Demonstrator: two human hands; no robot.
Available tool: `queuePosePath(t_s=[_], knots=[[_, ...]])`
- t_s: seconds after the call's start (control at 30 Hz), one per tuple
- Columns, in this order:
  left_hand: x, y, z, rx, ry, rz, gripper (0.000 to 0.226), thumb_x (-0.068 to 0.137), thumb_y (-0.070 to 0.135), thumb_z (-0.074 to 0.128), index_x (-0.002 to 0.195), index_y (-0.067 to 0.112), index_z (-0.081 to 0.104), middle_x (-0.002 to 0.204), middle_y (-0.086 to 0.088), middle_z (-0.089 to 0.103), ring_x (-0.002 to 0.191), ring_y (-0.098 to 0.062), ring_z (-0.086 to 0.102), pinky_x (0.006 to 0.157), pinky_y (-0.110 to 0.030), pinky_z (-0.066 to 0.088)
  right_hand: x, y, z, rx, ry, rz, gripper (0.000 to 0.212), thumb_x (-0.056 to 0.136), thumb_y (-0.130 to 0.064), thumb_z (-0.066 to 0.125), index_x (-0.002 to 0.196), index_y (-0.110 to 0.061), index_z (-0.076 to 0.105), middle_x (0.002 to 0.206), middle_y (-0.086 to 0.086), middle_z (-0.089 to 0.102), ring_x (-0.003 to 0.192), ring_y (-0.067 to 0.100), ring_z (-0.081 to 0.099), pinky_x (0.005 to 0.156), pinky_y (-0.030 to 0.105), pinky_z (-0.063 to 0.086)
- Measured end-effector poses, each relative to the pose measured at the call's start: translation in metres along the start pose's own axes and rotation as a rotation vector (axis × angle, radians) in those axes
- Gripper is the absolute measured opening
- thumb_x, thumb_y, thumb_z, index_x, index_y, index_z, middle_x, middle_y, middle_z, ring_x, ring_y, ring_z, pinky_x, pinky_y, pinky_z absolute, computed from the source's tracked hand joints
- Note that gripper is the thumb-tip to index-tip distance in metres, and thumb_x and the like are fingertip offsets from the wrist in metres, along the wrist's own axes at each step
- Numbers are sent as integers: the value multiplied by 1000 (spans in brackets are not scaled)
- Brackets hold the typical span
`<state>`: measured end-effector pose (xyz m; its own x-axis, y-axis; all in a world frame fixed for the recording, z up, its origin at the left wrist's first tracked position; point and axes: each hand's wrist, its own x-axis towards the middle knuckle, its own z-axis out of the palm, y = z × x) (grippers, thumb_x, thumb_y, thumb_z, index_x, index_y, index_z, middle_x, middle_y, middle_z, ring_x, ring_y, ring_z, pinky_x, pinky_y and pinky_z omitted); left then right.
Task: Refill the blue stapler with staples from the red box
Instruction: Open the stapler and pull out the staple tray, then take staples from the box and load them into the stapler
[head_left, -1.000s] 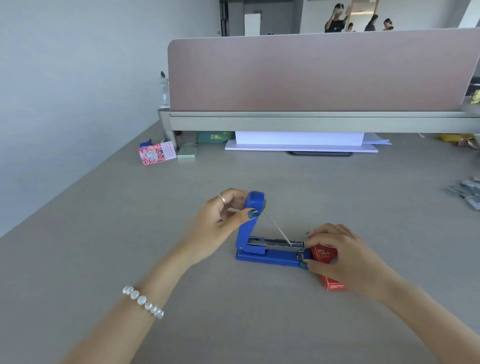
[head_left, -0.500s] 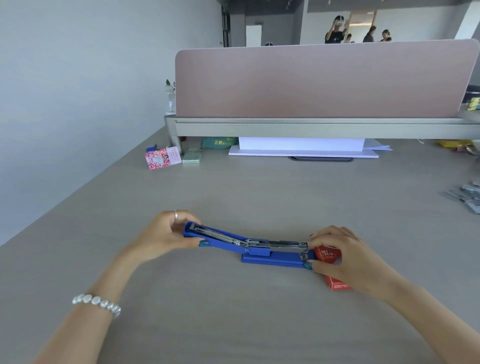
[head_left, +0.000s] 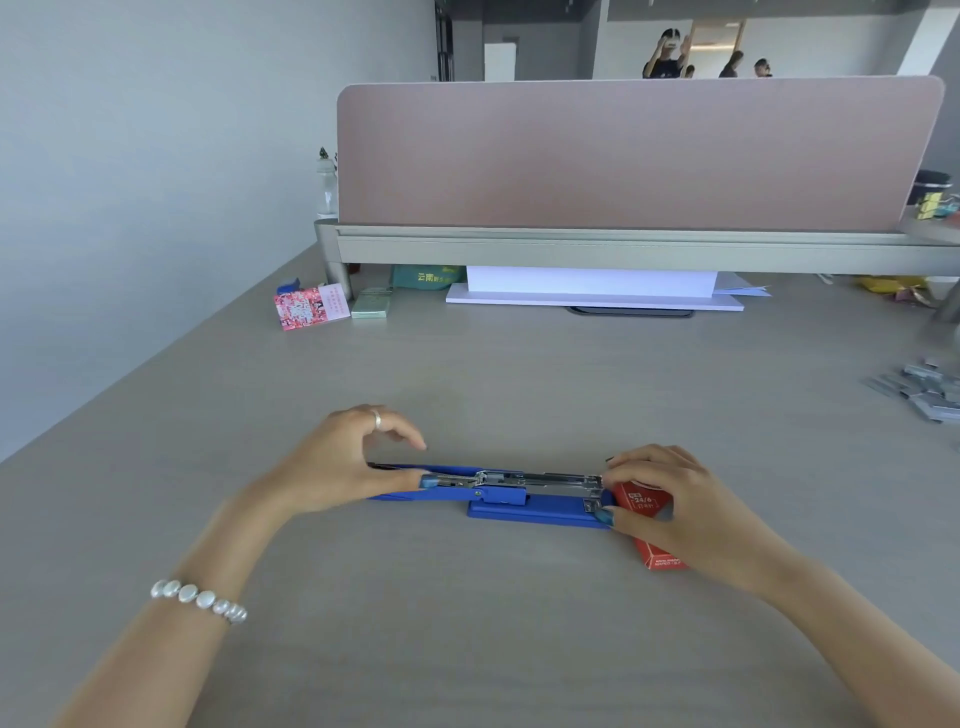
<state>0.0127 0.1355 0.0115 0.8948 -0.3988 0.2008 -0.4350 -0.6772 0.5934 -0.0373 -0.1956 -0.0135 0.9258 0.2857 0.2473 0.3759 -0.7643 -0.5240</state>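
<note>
The blue stapler (head_left: 524, 506) lies on the grey desk, folded fully open and flat, with its metal staple channel facing up. My left hand (head_left: 343, 465) rests on the flipped-back blue top arm at the left, thumb pressing it, the other fingers lifted and apart. My right hand (head_left: 675, 499) holds the stapler's front end, thumb on the blue base and fingertips on the channel tip. The red staple box (head_left: 647, 512) lies under that palm, partly hidden.
Loose staple strips (head_left: 924, 389) lie at the right edge. A pink card box (head_left: 309, 306) and a green pack (head_left: 371, 306) sit at the back left, white paper (head_left: 592, 291) under the grey shelf with the pink divider (head_left: 623, 156). People stand far behind.
My left hand swung the stapler's top arm from upright back and down to the left until it lies flat. My right hand stayed on the front end.
</note>
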Motion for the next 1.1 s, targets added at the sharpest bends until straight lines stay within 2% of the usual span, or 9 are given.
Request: queuePosePath(t_s=[0.17,0.27,0.37,0.47,0.53,0.63,0.77,0.93,1.1], knots=[[33,61,24,-69,-43,118,6,80,29,69,86,31,68,87,17,69,87,6,58,79,-15,42,0,-5,-12,54,-92,6,31,73,-40,71,99,-48,55,102,-31,55,105,-8,44,97,23,38],[48,94,49,-51,-162,193,8,83,29,67,90,26,68,92,13,70,87,4,58,81,-16,44,-1,-7,-34,2,-343,59,58,63,-53,75,110,-61,41,109,-39,42,105,-12,37,95,17,32],[56,110,73,-28,-255,200,11,84,33,66,92,26,67,98,12,69,92,1,57,85,-22,45,-4,0,-50,-51,-543,81,87,56,-53,79,122,-65,23,123,-46,21,125,-12,15,104,20,26],[58,114,88,-9,-293,200,13,84,33,65,95,26,67,96,12,60,95,-4,51,83,-23,42,-4,9,-54,-39,-464,48,80,57,-46,81,118,-62,32,125,-46,24,127,-13,17,104,20,28],[57,113,93,12,-292,203,12,85,31,65,96,29,66,95,12,57,93,-3,45,78,-17,38,-5,13,-52,-10,-365,23,72,58,-43,81,116,-57,41,127,-41,31,121,-17,26,98,11,31],[57,111,99,32,-285,209,18,84,24,64,100,31,65,94,10,59,93,-4,44,77,-20,38,-9,19,-49,14,-256,-35,57,59,-32,80,109,-43,54,120,-28,47,112,-12,41,85,-1,33],[52,114,108,42,-269,258,29,79,33,70,108,34,62,101,8,64,98,-8,47,84,-23,39,-14,29,-46,-16,-188,-98,44,58,-21,67,97,-37,53,102,-21,51,102,1,47,78,6,36],[52,115,123,172,-22,433,23,79,37,67,100,27,66,88,7,66,84,-9,47,76,-29,38,-16,32,-43,142,-96,-64,37,57,-12,64,83,-32,47,96,-12,56,92,10,54,64,11,41],[50,113,122,178,180,592,19,83,33,58,90,21,70,79,6,67,73,-10,49,71,-21,34,-15,37,-43,118,-13,-77,34,61,-14,60,84,-34,47,97,-13,56,96,11,55,77,15,42]])
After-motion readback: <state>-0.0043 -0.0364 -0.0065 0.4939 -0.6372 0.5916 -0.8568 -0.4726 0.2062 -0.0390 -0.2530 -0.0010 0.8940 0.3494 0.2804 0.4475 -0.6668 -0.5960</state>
